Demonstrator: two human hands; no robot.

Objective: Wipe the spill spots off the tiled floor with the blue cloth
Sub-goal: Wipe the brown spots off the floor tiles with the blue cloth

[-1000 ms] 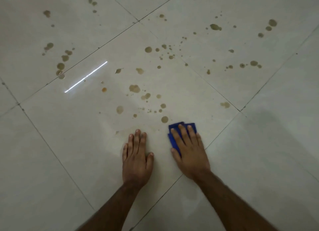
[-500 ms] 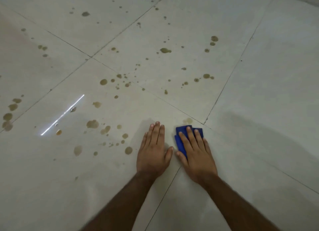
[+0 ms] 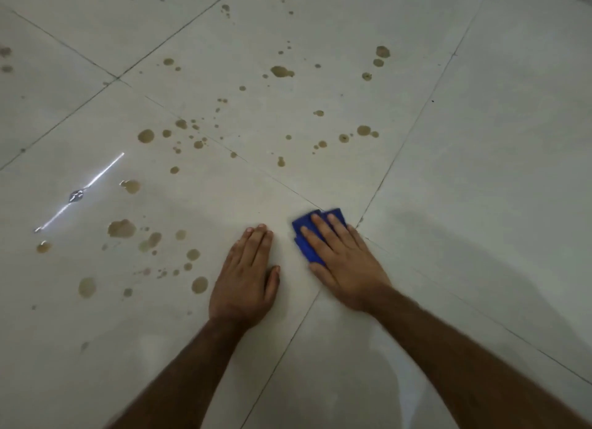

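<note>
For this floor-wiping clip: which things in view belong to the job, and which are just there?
Part of the job:
- blue cloth, pressed flat under the right hand
- brown spill spots, still scattered over the tiled floor
- left hand, flat on the floor beside the cloth, bracing

Just there:
- bright streak of reflected light
- dark grout lines

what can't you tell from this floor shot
- Cloth: mostly under the right hand in the head view; its size and how soiled it is stay hidden.
- Floor beneath both palms, the left hand included: any spots there are covered.
- Spots: the scatter runs off the top and left edges, so its full extent is cut off.
- Glare streak: washes out the tile under it.
</note>
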